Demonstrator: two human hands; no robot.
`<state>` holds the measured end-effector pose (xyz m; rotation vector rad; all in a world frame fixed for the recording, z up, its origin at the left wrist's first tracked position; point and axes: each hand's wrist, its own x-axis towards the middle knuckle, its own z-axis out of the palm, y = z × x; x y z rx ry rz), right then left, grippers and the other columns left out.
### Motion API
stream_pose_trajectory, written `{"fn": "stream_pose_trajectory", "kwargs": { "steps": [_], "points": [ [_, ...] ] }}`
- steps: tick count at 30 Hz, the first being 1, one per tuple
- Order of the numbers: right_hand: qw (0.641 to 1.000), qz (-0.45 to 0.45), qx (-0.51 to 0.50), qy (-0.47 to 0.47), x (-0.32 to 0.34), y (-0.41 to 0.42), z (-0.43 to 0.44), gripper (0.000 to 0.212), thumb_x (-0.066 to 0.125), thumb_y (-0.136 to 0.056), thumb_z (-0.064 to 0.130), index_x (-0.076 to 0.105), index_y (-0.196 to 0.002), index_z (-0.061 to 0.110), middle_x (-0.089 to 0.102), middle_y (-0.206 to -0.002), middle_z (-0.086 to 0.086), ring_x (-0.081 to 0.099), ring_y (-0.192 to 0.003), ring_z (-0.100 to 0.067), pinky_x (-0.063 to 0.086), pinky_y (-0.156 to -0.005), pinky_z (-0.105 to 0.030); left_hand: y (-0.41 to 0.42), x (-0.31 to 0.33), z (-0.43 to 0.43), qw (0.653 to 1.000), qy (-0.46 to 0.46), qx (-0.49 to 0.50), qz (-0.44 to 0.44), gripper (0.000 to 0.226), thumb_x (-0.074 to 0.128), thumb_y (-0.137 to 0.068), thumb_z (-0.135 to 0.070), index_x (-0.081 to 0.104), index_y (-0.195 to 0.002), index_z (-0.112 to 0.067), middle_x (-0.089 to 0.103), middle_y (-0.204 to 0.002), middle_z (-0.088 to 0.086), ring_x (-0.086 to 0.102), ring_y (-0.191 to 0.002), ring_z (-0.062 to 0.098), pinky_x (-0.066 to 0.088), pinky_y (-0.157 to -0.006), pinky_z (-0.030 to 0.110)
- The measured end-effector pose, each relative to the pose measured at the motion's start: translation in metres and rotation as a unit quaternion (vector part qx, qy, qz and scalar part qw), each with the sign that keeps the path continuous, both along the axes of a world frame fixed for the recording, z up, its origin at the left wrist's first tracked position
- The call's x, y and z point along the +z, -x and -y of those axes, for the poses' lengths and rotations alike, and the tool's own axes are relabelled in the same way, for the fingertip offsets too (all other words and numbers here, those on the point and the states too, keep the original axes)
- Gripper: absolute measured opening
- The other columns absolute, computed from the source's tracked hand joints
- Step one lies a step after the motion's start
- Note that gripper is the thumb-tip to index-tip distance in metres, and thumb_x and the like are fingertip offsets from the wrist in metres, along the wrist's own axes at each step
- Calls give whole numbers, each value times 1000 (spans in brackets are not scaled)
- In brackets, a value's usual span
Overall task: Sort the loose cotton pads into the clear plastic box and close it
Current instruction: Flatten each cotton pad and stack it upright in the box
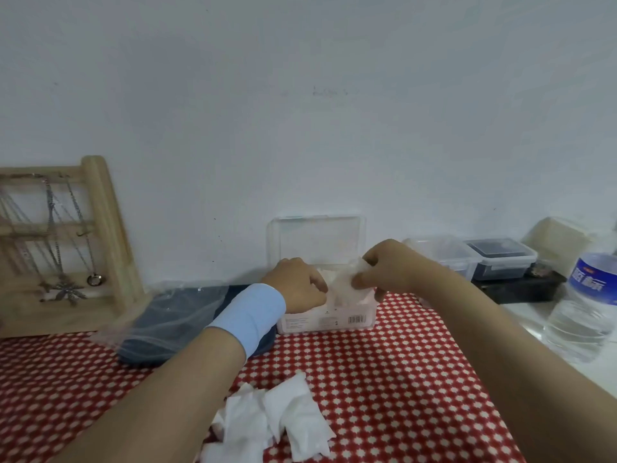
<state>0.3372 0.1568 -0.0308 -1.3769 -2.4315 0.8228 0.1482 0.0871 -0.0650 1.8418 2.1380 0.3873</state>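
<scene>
The clear plastic box (334, 317) stands at the far edge of the red dotted cloth, its lid (317, 238) tipped up against the wall. My right hand (387, 267) pinches a white cotton pad (345, 279) just over the box's opening. My left hand (297, 284), with a light blue wristband, rests curled at the box's left rim; whether it grips the rim or a pad is hidden. Several loose cotton pads (277, 419) lie in a heap on the cloth near me.
A wooden jewellery rack (66, 242) with necklaces stands at the left. A dark folded bag (173, 319) lies beside the box. At the right are small lidded containers (497, 259), a black tray (521, 289) and a water bottle (587, 302).
</scene>
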Motion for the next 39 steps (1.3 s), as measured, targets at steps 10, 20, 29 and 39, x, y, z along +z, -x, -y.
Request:
{"fn": "stream_pose_trajectory", "kwargs": {
  "steps": [10, 20, 29, 39],
  "points": [
    [952, 291, 16, -97, 2, 47, 1, 31, 80, -82, 34, 57, -82, 14, 64, -78, 1, 66, -74, -17, 56, -77, -32, 2, -4, 3, 1000, -16, -6, -10, 31, 62, -89, -37, 70, -119, -35, 58, -127, -3, 55, -119, 19, 48, -104, 38],
    [978, 208, -24, 26, 1, 56, -2, 35, 71, -88, 36, 56, -67, 12, 57, -60, -2, 49, -52, -16, 43, -64, -27, 13, -13, 10, 998, -44, -29, 31, 38, 61, -92, -40, 63, -130, -35, 53, -132, -6, 50, -123, 16, 44, -106, 34],
    [987, 118, -54, 99, 0, 48, 13, 31, 47, -98, 20, 68, -86, 2, 72, -78, -6, 40, -48, -16, 36, -51, -25, 16, -22, 23, 994, -89, -52, 39, 48, 56, -98, -41, 48, -144, -32, 47, -145, -7, 34, -138, 15, 31, -115, 36],
    [983, 112, -94, -109, -21, 43, 22, 26, 45, -94, 24, 69, -96, 14, 71, -90, -2, 66, -77, -19, 50, -66, -30, 9, -34, 23, 997, -33, -37, -58, 56, 18, -108, -43, 8, -161, -27, 1, -169, -5, -2, -155, 13, 1, -127, 37]
  ]
}}
